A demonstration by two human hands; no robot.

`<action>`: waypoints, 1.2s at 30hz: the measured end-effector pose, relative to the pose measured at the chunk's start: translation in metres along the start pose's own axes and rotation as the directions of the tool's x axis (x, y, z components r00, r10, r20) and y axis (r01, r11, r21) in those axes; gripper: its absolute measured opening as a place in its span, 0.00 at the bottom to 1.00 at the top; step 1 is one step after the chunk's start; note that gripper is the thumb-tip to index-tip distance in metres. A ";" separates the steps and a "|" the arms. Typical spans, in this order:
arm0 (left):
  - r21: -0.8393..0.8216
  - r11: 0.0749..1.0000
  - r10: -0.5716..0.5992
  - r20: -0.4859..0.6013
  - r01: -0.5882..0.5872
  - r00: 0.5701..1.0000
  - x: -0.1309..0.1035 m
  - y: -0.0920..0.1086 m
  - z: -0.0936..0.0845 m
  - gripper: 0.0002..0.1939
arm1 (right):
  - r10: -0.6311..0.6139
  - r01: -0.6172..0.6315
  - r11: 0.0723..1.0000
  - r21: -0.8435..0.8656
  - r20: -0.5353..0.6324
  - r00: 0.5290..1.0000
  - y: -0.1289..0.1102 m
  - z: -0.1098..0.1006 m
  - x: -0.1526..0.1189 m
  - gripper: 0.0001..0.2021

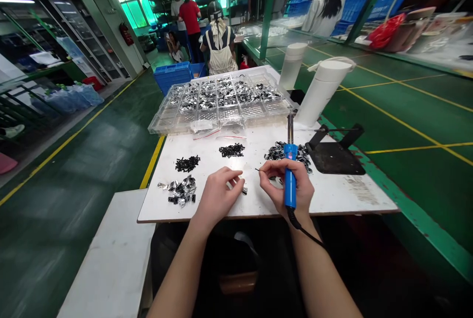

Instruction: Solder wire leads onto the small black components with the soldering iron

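My right hand is closed around the blue handle of a soldering iron, its metal tip pointing up and away from me. Between the thumb and forefinger of that hand a tiny dark piece sticks out to the left. My left hand rests low over the white board, with a gap between thumb and forefinger and nothing visible there. Just past its thumb lies a small shiny metal piece. A pile of silver-and-black parts spreads partly behind the iron and my right hand.
Small black parts and metal pieces are heaped at left, more black parts mid-board. Behind stands a clear compartment tray. At right are a black iron stand and white bottles. Several people are farther off.
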State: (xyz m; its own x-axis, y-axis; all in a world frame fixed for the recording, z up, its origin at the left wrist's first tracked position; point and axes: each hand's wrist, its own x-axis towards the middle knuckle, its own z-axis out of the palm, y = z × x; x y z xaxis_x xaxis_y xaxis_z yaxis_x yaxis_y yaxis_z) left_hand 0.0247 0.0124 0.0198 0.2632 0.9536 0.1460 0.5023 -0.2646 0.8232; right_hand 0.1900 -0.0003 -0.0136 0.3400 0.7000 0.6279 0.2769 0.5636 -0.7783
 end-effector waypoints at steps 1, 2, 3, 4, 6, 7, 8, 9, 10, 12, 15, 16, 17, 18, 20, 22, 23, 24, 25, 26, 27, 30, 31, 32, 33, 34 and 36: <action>0.095 0.995 0.010 0.052 -0.015 0.999 -0.003 -0.001 -0.001 0.10 | 0.002 -0.002 1.000 -0.001 -0.004 1.000 -0.001 0.000 0.000 0.14; 0.167 0.985 0.018 0.098 -0.034 0.995 -0.006 -0.001 -0.001 0.10 | 0.001 -0.001 1.000 -0.005 -0.006 1.000 -0.001 0.000 0.000 0.14; 0.218 0.974 0.026 0.128 -0.053 0.991 -0.009 -0.002 0.000 0.09 | -0.001 0.001 1.000 -0.011 -0.005 1.000 -0.002 0.000 0.000 0.15; 0.249 0.966 0.035 0.142 -0.070 0.989 -0.011 -0.003 0.002 0.09 | -0.002 0.002 1.000 -0.017 -0.001 1.000 -0.002 0.000 0.000 0.15; 0.261 0.962 0.049 0.133 -0.083 0.990 -0.014 -0.005 0.005 0.08 | -0.008 0.008 1.000 -0.022 0.007 1.000 -0.002 0.000 0.000 0.15; 0.248 0.966 0.049 0.120 -0.078 0.992 -0.014 -0.006 0.007 0.08 | -0.012 0.012 1.000 -0.018 0.016 1.000 -0.001 0.000 0.000 0.15; 0.224 0.972 0.044 0.107 -0.067 0.993 -0.013 -0.006 0.008 0.07 | -0.017 0.018 1.000 -0.014 0.026 1.000 -0.001 -0.001 0.000 0.15; 0.190 0.980 0.036 0.095 -0.053 0.995 -0.012 -0.007 0.009 0.06 | -0.025 0.025 1.000 -0.010 0.034 0.999 -0.001 -0.001 0.000 0.15; 0.143 0.989 0.023 0.082 -0.034 0.996 -0.011 -0.007 0.009 0.05 | -0.031 0.032 0.999 -0.007 0.041 0.999 -0.002 -0.001 0.000 0.16; 0.002 1.000 -0.020 0.043 0.019 0.999 -0.009 -0.007 0.009 0.05 | -0.037 0.037 0.999 0.001 0.055 0.998 -0.002 -0.001 0.000 0.16; -0.295 0.949 -0.125 -0.029 0.111 0.992 -0.007 -0.005 0.010 0.06 | -0.037 0.034 0.999 0.038 0.087 0.996 -0.004 -0.001 0.001 0.16; -0.391 0.911 -0.158 -0.045 0.129 0.986 -0.006 -0.004 0.011 0.08 | -0.035 0.030 0.998 0.052 0.104 0.994 -0.005 -0.001 0.001 0.16; -0.477 0.868 -0.186 -0.054 0.138 0.981 -0.006 -0.003 0.013 0.09 | -0.035 0.027 0.998 0.064 0.124 0.992 -0.006 -0.001 0.001 0.16; -0.549 0.824 -0.207 -0.060 0.141 0.976 -0.006 -0.003 0.015 0.10 | -0.033 0.022 0.997 0.075 0.145 0.989 -0.006 -0.001 0.001 0.16; -0.648 0.750 -0.239 -0.074 0.136 0.968 -0.007 -0.002 0.020 0.12 | -0.030 0.013 0.995 0.095 0.183 0.983 -0.007 -0.002 0.000 0.16; -0.691 0.711 -0.267 -0.096 0.129 0.959 -0.008 -0.003 0.024 0.13 | -0.023 0.001 0.994 0.110 0.205 0.978 -0.007 -0.002 0.000 0.15; -0.699 0.704 -0.277 -0.107 0.126 0.955 -0.008 -0.004 0.025 0.13 | -0.016 -0.007 0.994 0.113 0.210 0.978 -0.007 -0.002 0.000 0.15; -0.701 0.702 -0.284 -0.114 0.126 0.952 -0.009 -0.004 0.026 0.13 | -0.006 -0.018 0.994 0.112 0.212 0.977 -0.007 -0.003 0.000 0.15; -0.700 0.703 -0.287 -0.116 0.127 0.951 -0.009 -0.005 0.026 0.13 | 0.006 -0.031 0.993 0.110 0.215 0.977 -0.006 -0.003 0.000 0.15; -0.699 0.704 -0.287 -0.115 0.128 0.951 -0.009 -0.005 0.026 0.13 | 0.019 -0.043 0.993 0.109 0.219 0.976 -0.006 -0.003 0.000 0.15; -0.696 0.706 -0.284 -0.112 0.128 0.952 -0.009 -0.005 0.026 0.13 | 0.030 -0.056 0.992 0.110 0.224 0.974 -0.005 -0.003 0.000 0.15; -0.691 0.713 -0.272 -0.111 0.123 0.956 -0.010 -0.005 0.025 0.12 | 0.050 -0.081 0.989 0.123 0.239 0.970 -0.003 -0.002 -0.001 0.15; -0.692 0.713 -0.267 -0.112 0.118 0.957 -0.010 -0.004 0.025 0.12 | 0.051 -0.084 0.988 0.128 0.242 0.969 -0.003 -0.002 -0.001 0.15; -0.694 0.711 -0.262 -0.113 0.112 0.959 -0.010 -0.004 0.025 0.11 | 0.052 -0.087 0.988 0.131 0.245 0.968 -0.003 -0.002 0.000 0.15; -0.697 0.709 -0.255 -0.115 0.106 0.960 -0.010 -0.004 0.025 0.11 | 0.054 -0.089 0.987 0.132 0.247 0.967 -0.002 -0.002 0.000 0.15; -0.699 0.709 -0.249 -0.116 0.099 0.962 -0.010 -0.003 0.026 0.11 | 0.055 -0.090 0.987 0.130 0.249 0.967 -0.002 -0.002 0.000 0.15; -0.697 0.712 -0.235 -0.123 0.084 0.964 -0.011 -0.002 0.026 0.11 | 0.064 -0.096 0.988 0.121 0.250 0.966 -0.003 -0.001 0.000 0.15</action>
State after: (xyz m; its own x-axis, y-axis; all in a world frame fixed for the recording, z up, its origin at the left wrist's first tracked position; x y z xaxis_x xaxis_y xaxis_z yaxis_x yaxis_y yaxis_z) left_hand 0.0421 -0.0011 0.0025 0.0345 0.9993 0.0149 -0.1948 -0.0079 0.9808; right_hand 0.1904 -0.0023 -0.0112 0.1213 0.8218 0.5567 0.1319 0.5425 -0.8296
